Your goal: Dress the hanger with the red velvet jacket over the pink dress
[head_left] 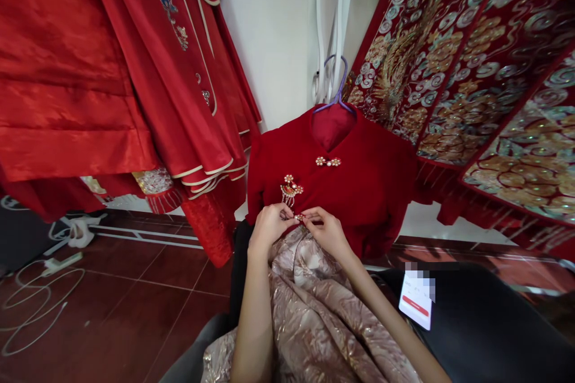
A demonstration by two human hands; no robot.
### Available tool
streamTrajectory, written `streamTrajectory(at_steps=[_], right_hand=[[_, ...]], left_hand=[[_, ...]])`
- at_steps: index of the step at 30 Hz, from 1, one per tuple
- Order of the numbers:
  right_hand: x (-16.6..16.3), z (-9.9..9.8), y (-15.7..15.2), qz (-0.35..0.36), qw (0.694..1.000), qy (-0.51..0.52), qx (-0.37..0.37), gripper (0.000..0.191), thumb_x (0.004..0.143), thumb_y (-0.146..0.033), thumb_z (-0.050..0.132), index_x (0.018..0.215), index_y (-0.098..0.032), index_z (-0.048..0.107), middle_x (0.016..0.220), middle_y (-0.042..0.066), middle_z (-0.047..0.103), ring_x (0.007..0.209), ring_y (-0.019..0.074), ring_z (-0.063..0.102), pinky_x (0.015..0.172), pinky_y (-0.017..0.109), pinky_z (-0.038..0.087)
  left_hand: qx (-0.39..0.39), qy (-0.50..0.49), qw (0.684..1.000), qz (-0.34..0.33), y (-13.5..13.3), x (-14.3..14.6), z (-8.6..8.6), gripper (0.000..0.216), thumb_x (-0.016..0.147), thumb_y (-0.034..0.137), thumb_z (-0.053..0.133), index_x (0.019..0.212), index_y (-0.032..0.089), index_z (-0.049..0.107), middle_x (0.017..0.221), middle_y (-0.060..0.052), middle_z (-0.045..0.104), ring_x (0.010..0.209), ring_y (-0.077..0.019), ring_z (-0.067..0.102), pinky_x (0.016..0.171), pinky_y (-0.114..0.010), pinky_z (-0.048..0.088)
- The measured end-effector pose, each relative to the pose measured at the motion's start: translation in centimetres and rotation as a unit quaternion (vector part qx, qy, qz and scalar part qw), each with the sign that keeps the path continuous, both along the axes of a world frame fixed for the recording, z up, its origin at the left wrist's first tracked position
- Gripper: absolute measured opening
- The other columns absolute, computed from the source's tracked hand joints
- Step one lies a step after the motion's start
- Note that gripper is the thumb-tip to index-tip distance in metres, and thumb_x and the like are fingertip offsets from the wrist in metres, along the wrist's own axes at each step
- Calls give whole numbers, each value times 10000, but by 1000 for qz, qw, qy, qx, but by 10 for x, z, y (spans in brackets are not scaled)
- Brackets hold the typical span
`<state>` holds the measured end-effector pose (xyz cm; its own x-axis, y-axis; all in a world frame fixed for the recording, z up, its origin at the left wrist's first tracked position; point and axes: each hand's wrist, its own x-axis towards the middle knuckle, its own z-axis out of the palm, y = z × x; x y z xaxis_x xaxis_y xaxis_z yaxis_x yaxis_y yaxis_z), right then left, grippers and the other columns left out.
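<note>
A dark red velvet jacket [359,185] hangs in front of me on a purple hanger [338,93]. My left hand [272,224] pinches the left side of a small beaded clasp [299,218] at the lower front opening. From the other side, my right hand [327,228] pinches the same clasp, fingertips close to the left ones. Just above sits a brooch [291,188] with flowers and hanging bead strands. Another pearl flower clasp [328,161] is joined below the collar. Shiny pinkish-beige fabric [314,299] lies under my forearms.
Red garments with pale piping [179,84] hang at the left, and a heavily embroidered red garment [467,60] at the right. A lit phone [416,302] lies on a black surface [489,323]. White cable [38,296] and a power strip [63,263] are on the tiled floor.
</note>
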<state>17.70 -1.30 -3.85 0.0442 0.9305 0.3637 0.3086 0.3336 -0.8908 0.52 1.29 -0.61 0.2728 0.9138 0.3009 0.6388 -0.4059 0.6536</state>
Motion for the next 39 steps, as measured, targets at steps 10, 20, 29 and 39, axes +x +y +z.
streamTrajectory(at_steps=[10, 20, 29, 39], right_hand=[[-3, -5, 3, -17, 999, 41, -11, 192, 746, -335, 677, 840, -169, 653, 818, 62, 706, 762, 169, 670, 734, 304, 578], [-3, -9, 5, -25, 998, 54, -1, 229, 732, -369, 701, 836, -169, 660, 812, 69, 716, 756, 183, 681, 725, 313, 579], [-4, -11, 6, -23, 999, 40, 6, 201, 761, -345, 675, 845, -163, 673, 815, 72, 726, 757, 184, 686, 735, 314, 570], [-3, -16, 8, -23, 999, 44, 6, 167, 765, -311, 668, 852, -168, 674, 824, 68, 728, 779, 189, 691, 765, 327, 563]], left_hand=[[6, -68, 997, -22, 5, 2, -8, 150, 734, 288, 731, 741, 175, 633, 757, -4, 698, 726, -144, 665, 703, -233, 485], [8, -79, 996, -30, 0, 6, -2, 130, 717, 220, 714, 690, 172, 597, 689, 11, 679, 651, -125, 637, 623, -205, 454], [23, -57, 998, -30, 3, 0, -5, 15, 734, 169, 641, 740, 180, 632, 743, -6, 699, 700, -136, 655, 663, -224, 457], [-15, -83, 995, -57, 2, 0, -3, 191, 729, 332, 721, 725, 171, 619, 748, -16, 701, 697, -146, 655, 664, -236, 482]])
